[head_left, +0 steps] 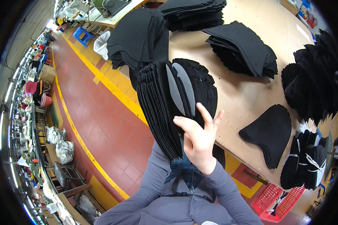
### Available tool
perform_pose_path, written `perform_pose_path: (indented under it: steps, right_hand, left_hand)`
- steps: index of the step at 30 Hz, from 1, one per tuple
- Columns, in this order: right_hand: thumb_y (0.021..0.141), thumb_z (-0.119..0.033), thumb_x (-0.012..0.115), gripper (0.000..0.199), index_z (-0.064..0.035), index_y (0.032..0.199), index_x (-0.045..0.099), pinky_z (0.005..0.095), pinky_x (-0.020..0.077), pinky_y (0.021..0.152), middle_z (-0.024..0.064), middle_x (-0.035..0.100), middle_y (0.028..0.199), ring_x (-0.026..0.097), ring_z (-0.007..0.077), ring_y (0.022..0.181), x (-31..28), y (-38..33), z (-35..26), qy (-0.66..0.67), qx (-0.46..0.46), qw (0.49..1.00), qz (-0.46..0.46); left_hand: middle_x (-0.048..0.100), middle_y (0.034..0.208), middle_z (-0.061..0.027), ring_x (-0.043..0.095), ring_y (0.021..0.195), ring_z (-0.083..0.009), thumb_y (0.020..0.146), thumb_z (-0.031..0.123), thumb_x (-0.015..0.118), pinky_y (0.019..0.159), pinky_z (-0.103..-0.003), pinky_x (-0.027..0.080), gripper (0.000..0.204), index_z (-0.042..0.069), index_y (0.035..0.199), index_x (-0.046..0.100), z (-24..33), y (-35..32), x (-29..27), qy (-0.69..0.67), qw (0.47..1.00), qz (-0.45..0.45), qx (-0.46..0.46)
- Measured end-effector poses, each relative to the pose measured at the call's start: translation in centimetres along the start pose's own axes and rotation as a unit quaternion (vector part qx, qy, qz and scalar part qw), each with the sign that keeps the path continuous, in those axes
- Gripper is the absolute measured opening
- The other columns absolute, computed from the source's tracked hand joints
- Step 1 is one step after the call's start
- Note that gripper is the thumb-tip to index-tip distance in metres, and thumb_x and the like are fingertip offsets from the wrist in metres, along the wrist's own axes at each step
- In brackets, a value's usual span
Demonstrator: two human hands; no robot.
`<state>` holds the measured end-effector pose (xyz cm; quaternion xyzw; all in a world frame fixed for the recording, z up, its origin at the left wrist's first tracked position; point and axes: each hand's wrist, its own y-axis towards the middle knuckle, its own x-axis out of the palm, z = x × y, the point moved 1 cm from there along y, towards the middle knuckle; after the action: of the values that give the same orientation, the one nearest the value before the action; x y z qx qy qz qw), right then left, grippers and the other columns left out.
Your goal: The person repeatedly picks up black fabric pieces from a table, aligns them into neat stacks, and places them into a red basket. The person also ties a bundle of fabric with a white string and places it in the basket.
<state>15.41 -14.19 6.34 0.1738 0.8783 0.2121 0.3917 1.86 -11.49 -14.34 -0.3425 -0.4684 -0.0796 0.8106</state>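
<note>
A thick stack of black fabric pieces is grasped from the right by the right hand, fingers spread; the left hand's grip cannot be told.

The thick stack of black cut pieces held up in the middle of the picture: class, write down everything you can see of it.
The stack of black pieces is a thick bundle of flat, curved, felt-like cut shapes held on edge, fanned so their thin edges show at the left. Where it parts, two pieces show grey faces. The right hand presses on its near side, fingers spread as if leafing through. The left hand is hidden behind the bundle, probably supporting it. It is held in the air over the edge of the tan table, above the red floor.
</note>
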Motion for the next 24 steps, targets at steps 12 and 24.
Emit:
perform_pose_path:
  steps: [12, 24]
  right_hand:
    - [0.078, -0.019, 0.075, 0.034, -0.012, 0.11, 0.068, 0.0712, 0.009, 0.112, 0.002, 0.069, 0.108, 0.054, 0.0352, 0.117, 0.5, 0.1, 0.2, 0.067, 0.026, 0.997, 0.005]
    - [0.073, -0.001, 0.067, 0.035, -0.0123, 0.106, 0.069, 0.0648, 0.0123, 0.115, 0.004, 0.066, 0.121, 0.052, 0.0338, 0.12, 0.3, 0.3, -0.2, 0.057, 0.067, 0.993, 0.073]
  left_hand:
    - [0.043, 0.147, -0.0185, 0.046, 0.134, -0.0231, 0.102, 0.037, 0.045, 0.115, -0.035, 0.034, 0.058, -0.002, 0.144, 0.034, -0.6, 0.1, 0.8, -0.108, 0.992, -0.048, 0.045]
    - [0.045, 0.144, -0.0199, 0.047, 0.132, -0.0241, 0.101, 0.037, 0.047, 0.115, -0.035, 0.034, 0.058, -0.003, 0.142, 0.038, -1.1, -0.5, 1.8, -0.231, 0.962, -0.096, 0.109]
